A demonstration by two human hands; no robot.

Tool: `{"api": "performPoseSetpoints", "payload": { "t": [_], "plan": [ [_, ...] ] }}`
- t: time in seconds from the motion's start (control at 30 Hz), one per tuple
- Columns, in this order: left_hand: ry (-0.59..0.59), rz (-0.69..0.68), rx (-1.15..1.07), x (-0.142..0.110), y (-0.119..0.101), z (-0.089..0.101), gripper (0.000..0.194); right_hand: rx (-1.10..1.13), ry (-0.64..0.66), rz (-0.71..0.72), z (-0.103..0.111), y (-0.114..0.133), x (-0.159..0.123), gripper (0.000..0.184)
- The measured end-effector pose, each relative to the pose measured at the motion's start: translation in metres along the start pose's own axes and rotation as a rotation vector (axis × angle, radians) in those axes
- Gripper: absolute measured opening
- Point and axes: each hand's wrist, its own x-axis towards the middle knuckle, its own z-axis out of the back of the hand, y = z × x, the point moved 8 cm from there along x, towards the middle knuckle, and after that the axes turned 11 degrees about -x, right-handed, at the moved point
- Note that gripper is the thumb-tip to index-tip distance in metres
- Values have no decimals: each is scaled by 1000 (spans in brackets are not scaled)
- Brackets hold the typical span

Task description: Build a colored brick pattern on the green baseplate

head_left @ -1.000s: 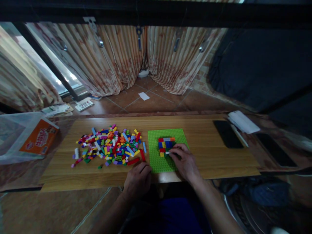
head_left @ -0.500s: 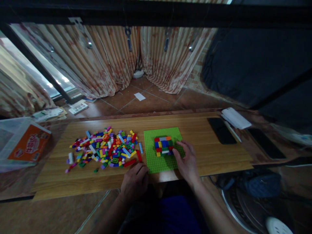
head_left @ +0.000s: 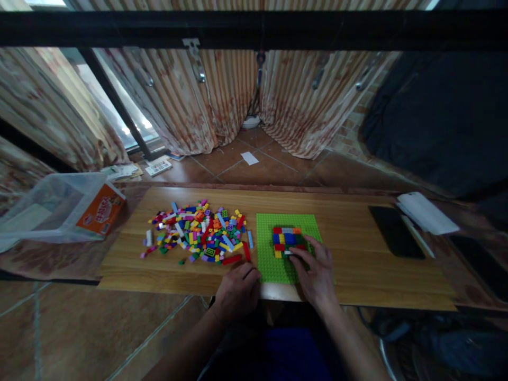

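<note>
A green baseplate (head_left: 270, 264) lies on the wooden board (head_left: 357, 264) in front of me. A small block of red, blue, yellow and grey bricks (head_left: 286, 241) stands on it. My right hand (head_left: 315, 272) rests on the plate's right half, fingers curled, fingertips touching the block's near right side. My left hand (head_left: 239, 288) lies at the board's near edge beside the plate's left corner, fingers curled under; I cannot see anything in it. A heap of loose coloured bricks (head_left: 198, 233) spreads to the left of the plate.
A clear plastic bag with an orange box (head_left: 101, 211) sits at the left end. Two dark phones (head_left: 395, 238) and a white pad with a pen (head_left: 426, 211) lie at the right. Striped curtains hang behind, above a tiled floor.
The view swung right, then back left. My right hand drew back from the brick block and now has its fingertips against it again. My left hand stayed by the plate's corner.
</note>
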Motion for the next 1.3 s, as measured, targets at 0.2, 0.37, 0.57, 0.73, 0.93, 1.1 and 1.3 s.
{"api": "performPoseSetpoints", "payload": {
  "t": [0.2, 0.37, 0.57, 0.73, 0.93, 1.1, 1.3],
  "plan": [
    [8, 28, -1, -2, 3, -4, 12, -25, 15, 39, 1, 6, 3, 20],
    [7, 14, 6, -3, 2, -5, 14, 15, 51, 69, -4, 45, 14, 18],
    [-8, -13, 23, -5, 0, -5, 11, 12, 295, 99, -47, 92, 21, 19],
    [-20, -18, 12, -4, 0, -5, 10, 55, 353, 43, -54, 96, 22, 20],
    [-20, -1, 18, -3, 3, -6, 12, -25, 378, -19, -53, 98, 33, 22],
    [-26, -10, 14, -2, 3, -5, 19, -120, 412, -58, -69, 103, 50, 15],
    [-33, -10, 27, 0, 0, -2, 15, -153, 429, -96, -80, 101, 58, 16]
  ]
}}
